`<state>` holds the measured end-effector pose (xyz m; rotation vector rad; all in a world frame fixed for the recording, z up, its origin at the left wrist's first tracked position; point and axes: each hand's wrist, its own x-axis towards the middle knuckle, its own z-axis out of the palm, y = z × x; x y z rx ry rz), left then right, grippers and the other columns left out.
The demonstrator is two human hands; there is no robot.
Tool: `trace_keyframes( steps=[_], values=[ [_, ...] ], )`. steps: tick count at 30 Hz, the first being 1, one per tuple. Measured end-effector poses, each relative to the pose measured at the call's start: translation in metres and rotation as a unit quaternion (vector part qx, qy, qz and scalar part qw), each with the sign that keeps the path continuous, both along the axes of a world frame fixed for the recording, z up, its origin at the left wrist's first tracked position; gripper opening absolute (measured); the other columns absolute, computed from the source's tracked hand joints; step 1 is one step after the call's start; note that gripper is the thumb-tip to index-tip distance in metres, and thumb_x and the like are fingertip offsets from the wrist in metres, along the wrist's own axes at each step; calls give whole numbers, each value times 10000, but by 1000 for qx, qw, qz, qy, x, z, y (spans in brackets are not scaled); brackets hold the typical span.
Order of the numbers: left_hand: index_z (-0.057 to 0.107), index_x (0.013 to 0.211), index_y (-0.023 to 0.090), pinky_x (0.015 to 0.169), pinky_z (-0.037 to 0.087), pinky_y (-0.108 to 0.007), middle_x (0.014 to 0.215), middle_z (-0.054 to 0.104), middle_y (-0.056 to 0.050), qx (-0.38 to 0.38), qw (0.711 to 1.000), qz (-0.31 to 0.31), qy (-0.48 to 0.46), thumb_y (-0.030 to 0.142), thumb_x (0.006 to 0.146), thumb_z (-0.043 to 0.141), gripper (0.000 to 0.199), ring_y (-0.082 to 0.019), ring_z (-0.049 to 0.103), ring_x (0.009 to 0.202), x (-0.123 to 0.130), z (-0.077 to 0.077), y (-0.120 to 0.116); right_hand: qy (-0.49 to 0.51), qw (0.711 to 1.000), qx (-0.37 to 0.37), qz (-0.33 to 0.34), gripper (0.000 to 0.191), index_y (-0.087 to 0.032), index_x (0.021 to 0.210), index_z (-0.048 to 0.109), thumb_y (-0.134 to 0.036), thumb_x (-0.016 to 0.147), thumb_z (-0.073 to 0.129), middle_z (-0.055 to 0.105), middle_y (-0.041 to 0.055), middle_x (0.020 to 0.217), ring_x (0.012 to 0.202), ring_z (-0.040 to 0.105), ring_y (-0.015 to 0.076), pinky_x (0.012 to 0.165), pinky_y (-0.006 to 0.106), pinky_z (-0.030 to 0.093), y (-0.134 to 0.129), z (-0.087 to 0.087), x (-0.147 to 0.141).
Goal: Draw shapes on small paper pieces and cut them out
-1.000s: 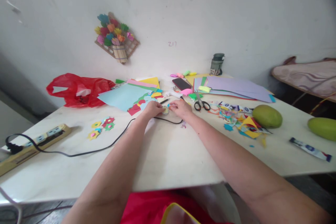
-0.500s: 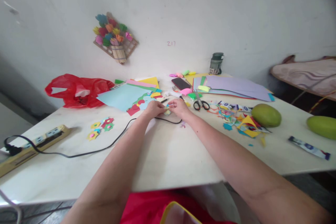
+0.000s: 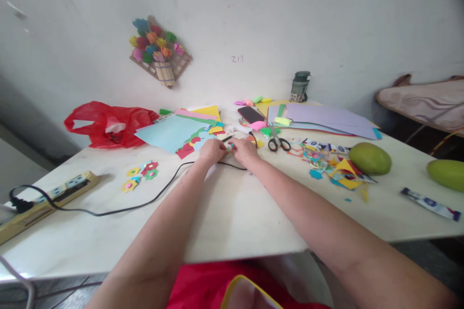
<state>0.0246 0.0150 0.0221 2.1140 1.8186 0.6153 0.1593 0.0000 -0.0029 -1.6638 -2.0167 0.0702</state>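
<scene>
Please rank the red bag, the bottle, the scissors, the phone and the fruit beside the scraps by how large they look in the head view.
1. Red bag
2. Fruit
3. Bottle
Phone and scissors look too alike to rank.

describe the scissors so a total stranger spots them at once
Start with the white table, then find the person's right hand over it. Just to the right of that hand lie the scissors, handles toward the viewer. Their two black finger loops set them apart from the green piece and pink piece nearby.
</scene>
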Motion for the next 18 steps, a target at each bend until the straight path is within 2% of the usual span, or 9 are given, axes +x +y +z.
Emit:
trace_keyframes(
  steps=[7, 13, 18],
  values=[
    [693, 751, 214, 675, 424, -271, 833, 681, -67, 12, 998, -21, 51, 243, 661, 657, 101, -234, 602, 828, -1, -1, -1, -43, 999, 11, 27, 294, -242, 985, 711, -204, 821, 470, 678, 46, 1038, 995, 582, 216, 775, 299, 436, -7, 5, 9],
    [595, 1105, 279, 758, 427, -284, 914, 671, -42, -7, 997, -15, 81, 336, 706, 641, 406, -234, 596, 924, -3, -1, -1, -165, 983, -4, 78, 329, -258, 975, 731, -170, 817, 456, 656, 60, 1053, 989, 568, 226, 821, 330, 404, -12, 12, 10],
    [547, 1132, 270, 821, 418, -336, 1082, 607, -88, -24, 994, 6, 108, 388, 728, 623, 427, -271, 528, 1052, -4, 2, -4, -226, 968, -1, 105, 338, -256, 960, 733, -139, 818, 450, 649, 75, 1011, 997, 549, 236, 849, 355, 362, -14, 18, 8]
  ],
)
